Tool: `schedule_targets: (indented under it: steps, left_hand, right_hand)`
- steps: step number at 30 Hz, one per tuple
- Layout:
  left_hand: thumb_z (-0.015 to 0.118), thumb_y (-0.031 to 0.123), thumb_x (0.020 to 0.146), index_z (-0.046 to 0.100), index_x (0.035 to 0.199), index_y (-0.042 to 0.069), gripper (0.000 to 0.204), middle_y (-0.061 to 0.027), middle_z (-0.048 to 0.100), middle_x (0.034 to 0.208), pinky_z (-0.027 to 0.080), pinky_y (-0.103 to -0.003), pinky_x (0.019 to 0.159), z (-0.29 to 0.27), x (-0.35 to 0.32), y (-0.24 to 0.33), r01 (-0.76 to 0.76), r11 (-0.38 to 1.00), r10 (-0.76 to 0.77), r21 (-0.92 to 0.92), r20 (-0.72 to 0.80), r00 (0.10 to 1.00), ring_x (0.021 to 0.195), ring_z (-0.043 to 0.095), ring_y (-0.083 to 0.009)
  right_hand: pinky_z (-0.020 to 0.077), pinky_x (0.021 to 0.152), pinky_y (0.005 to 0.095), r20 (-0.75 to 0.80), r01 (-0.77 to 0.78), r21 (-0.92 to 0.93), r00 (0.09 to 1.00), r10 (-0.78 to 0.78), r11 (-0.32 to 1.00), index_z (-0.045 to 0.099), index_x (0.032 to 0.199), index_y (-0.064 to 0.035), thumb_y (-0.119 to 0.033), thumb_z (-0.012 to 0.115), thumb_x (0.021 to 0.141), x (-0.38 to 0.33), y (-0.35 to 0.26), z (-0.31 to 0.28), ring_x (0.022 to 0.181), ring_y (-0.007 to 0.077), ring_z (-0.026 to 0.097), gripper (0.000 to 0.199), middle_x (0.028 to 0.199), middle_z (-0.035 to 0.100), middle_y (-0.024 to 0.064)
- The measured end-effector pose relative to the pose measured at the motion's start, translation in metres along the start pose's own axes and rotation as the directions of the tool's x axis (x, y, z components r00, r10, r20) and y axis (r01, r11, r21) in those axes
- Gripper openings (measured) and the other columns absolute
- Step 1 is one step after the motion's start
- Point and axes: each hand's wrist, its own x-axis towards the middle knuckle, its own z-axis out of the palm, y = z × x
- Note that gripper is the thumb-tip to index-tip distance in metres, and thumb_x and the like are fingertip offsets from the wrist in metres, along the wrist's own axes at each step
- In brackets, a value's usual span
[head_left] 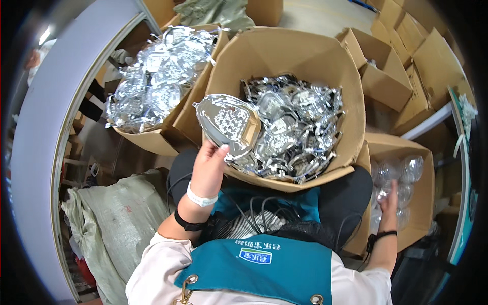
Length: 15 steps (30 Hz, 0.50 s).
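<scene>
- Three cartons of shiny parts ring my lap, and I work through them from my left to my right.
- Far left, a grey woven sack (114,223) slumps on the floor, coarse and creased, untouched by either hand.
- Up and left, a cardboard box (152,140) holds a heap of silvery moulded trays (155,76), glossy and crinkled, well apart from my hands.
- My left hand (209,170) is closed around the lower edge of a chrome teardrop tray (229,122), thumb on the face, fingers behind; a white band and a black strap sit on that wrist.
- That tray is smooth and mirror-bright, with a raised pattern at its middle and a tan rim showing along one side. Its long axis runs from upper left to lower right, and it stands up and slightly right of the grip, over the near left rim of the big carton.
- Middle, the large cardboard carton (284,53) rests against my knees, with a tangled pile of chrome pieces (297,127) just beside the held tray. My left hand is plainly the nearer one to it.
- Right, my right hand (390,195) reaches down into a smaller box (424,203) of clear plastic domes (401,170). Fingers touch them, but I cannot tell whether it grips one.
</scene>
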Motion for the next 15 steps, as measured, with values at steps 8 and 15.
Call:
schedule_targets:
  steps: [8,15]
  left_hand:
    - [0.069,0.007,0.074,0.059,0.091,0.002,0.020,-0.0141,0.059,0.088,0.047,-0.041,0.071,0.062,0.016,0.053,-0.695,0.008,0.489,0.719,0.604,0.629,0.081,0.057,-0.0336]
    - [0.067,0.004,0.070,0.056,0.124,0.013,0.055,-0.0211,0.041,0.139,0.032,-0.047,0.109,0.063,0.012,0.080,-0.754,0.194,0.059,0.628,0.760,0.648,0.130,0.037,-0.0399]
  right_hand:
    - [0.0404,0.099,0.0587,0.877,-0.386,0.418,0.408,-0.254,0.823,0.042,0.139,-0.0118,-0.070,0.049,0.085,-0.252,-0.098,0.223,0.125,0.0435,0.044,0.080,0.139,0.042,0.0252]
    - [0.0378,0.102,0.0626,0.993,-0.786,0.084,0.116,0.013,0.613,0.042,0.142,-0.0155,-0.059,0.043,0.091,-0.289,-0.060,0.328,0.127,0.0399,0.047,0.067,0.142,0.047,0.0127]
